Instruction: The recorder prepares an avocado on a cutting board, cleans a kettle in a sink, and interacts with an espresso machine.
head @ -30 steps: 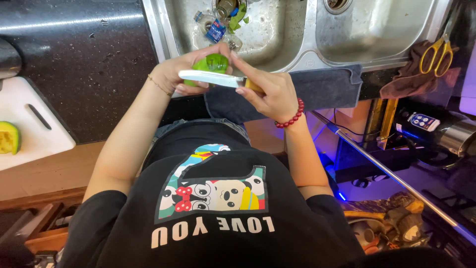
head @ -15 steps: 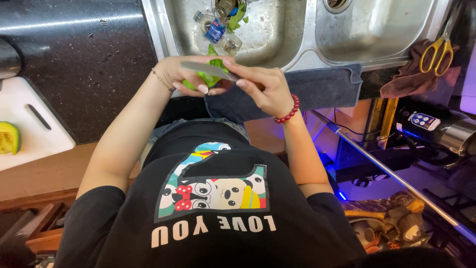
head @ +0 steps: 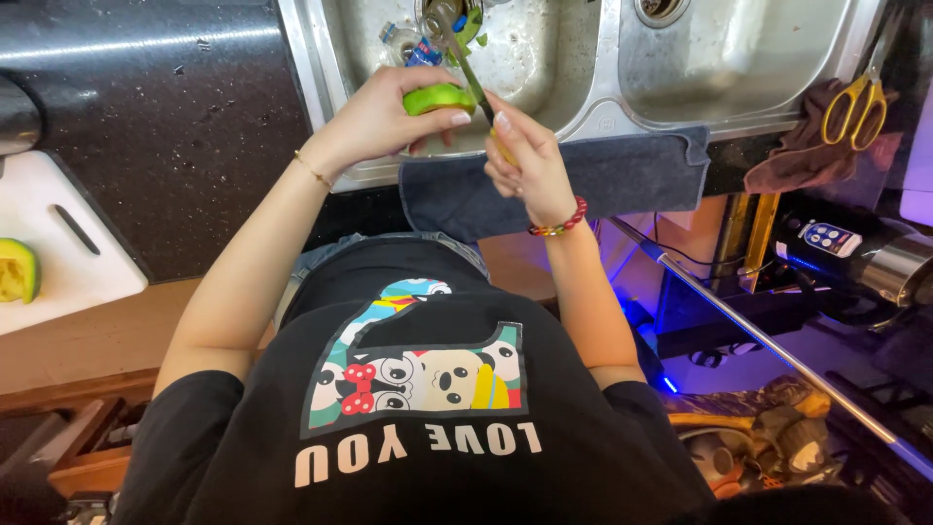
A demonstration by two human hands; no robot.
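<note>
I stand at a double steel sink (head: 603, 92) set in a dark speckled tabletop (head: 165, 126). A grey cloth (head: 603, 180) hangs over the sink's front edge. A white cutting board (head: 58, 248) lies beside wooden drawers (head: 78, 447). Yellow-handled scissors (head: 855, 107) rest on a brown rag (head: 792, 156). Blue light glows low among cluttered gear near a metal rod (head: 758, 331).

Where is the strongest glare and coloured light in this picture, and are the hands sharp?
Head view: glare streaks the dark counter; blue-violet light glows below at the right; left hand with green fruit and right hand are fairly sharp.
</note>
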